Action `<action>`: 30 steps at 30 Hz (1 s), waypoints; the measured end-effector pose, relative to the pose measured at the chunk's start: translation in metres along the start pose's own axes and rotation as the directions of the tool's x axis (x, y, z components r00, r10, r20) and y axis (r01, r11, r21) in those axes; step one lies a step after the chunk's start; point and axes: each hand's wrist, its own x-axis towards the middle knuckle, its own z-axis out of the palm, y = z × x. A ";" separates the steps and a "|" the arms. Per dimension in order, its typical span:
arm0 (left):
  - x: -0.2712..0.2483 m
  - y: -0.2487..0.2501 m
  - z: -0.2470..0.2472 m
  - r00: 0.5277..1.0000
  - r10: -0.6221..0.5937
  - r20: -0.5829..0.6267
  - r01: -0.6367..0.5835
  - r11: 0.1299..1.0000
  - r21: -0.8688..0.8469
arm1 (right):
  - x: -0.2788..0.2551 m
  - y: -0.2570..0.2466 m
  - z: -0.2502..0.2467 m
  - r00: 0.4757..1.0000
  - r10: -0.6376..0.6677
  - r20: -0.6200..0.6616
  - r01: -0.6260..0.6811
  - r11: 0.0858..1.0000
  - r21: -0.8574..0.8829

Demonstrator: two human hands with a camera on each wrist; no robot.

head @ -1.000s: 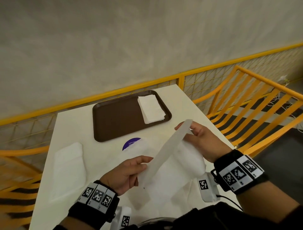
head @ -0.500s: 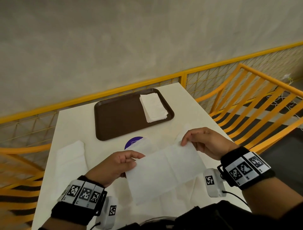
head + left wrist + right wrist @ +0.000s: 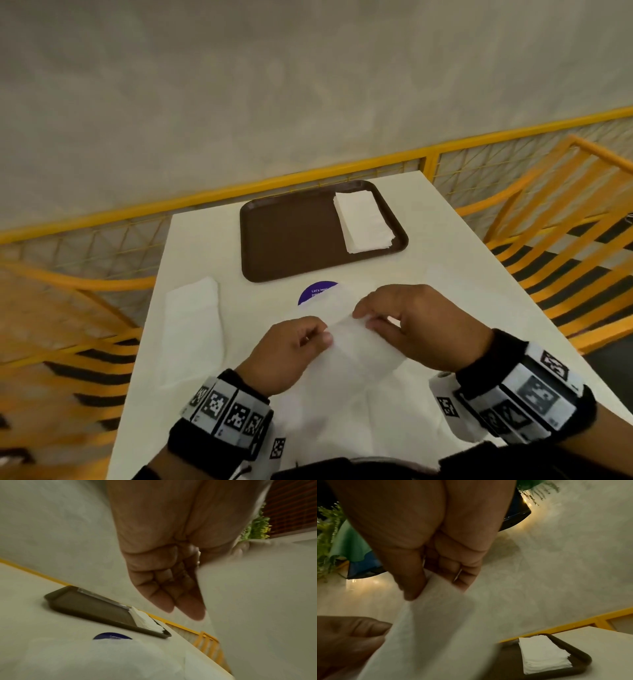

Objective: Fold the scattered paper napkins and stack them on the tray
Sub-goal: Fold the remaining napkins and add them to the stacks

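Observation:
I hold a white paper napkin above the table's near edge, folded over between my hands. My left hand pinches its left corner and my right hand pinches the right corner, the two close together. The right wrist view shows thumb and fingers pinching the napkin. The napkin fills the right of the left wrist view, beside curled fingers. A brown tray at the table's far end carries a stack of folded napkins on its right side. Another loose napkin lies at the left.
More unfolded napkins lie under my hands on the white table. A purple round sticker sits just before the tray. Yellow railings run behind the table, and yellow chairs stand at both sides.
The napkin went from a stretched strip to a spread sheet, and now my hands have come together, bringing its ends toward each other. The view has tilted down.

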 end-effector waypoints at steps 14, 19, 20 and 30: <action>0.003 -0.182 -0.105 0.534 -0.720 -0.444 0.775 0.626 -0.083 | -0.030 0.040 0.021 0.972 0.208 0.110 -0.207 0.978 -0.015; 0.010 -0.208 -0.120 0.499 -0.752 -0.432 0.828 0.561 -0.020 | -0.036 0.049 0.024 0.939 0.305 0.158 -0.305 0.952 -0.027; 0.012 -0.212 -0.121 0.526 -0.740 -0.418 0.825 0.563 0.041 | -0.035 0.051 0.025 0.932 0.321 0.166 -0.321 0.947 -0.032; 0.002 -0.235 -0.126 0.485 -0.799 -0.355 0.865 0.497 0.065 | -0.049 0.088 0.039 0.760 0.600 0.251 -0.571 0.800 -0.185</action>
